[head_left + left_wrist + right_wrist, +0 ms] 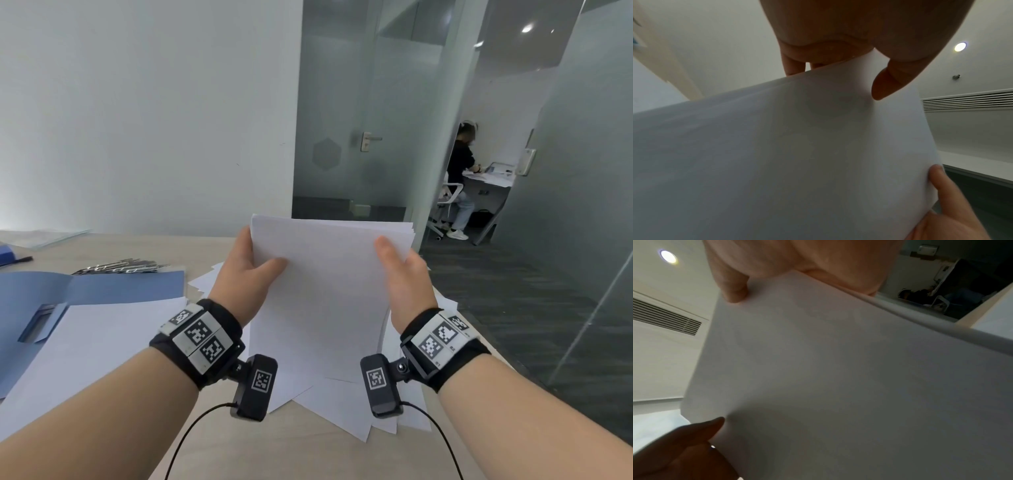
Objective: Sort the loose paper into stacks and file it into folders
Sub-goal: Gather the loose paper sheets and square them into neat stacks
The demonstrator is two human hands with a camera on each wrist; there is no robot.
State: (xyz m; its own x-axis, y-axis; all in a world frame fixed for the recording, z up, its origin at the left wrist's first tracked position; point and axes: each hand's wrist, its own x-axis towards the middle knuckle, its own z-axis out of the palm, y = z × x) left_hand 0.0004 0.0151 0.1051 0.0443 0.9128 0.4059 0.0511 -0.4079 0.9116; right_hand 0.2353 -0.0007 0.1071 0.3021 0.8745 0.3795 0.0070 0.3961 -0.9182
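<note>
A stack of white paper (pixel 329 281) stands upright above the desk, held by both hands. My left hand (pixel 250 270) grips its left edge, thumb on the front and fingers behind. My right hand (pixel 404 274) grips the right edge the same way. In the left wrist view the paper stack (pixel 797 154) fills the frame under my left hand's thumb (pixel 885 84). The right wrist view shows the paper stack (pixel 838 369) pinched by my right thumb (pixel 733 288). Loose white sheets (pixel 342 407) lie scattered on the desk below. An open blue folder (pixel 102 291) with a sheet of paper (pixel 85 346) lies at left.
The wooden desk (pixel 239 452) ends at right beside a dark carpet (pixel 513 291). Metal clips (pixel 123 267) lie behind the blue folder. A clear sleeve (pixel 44 238) rests at the far left. A person (pixel 460 178) sits at another desk beyond the glass door (pixel 349 113).
</note>
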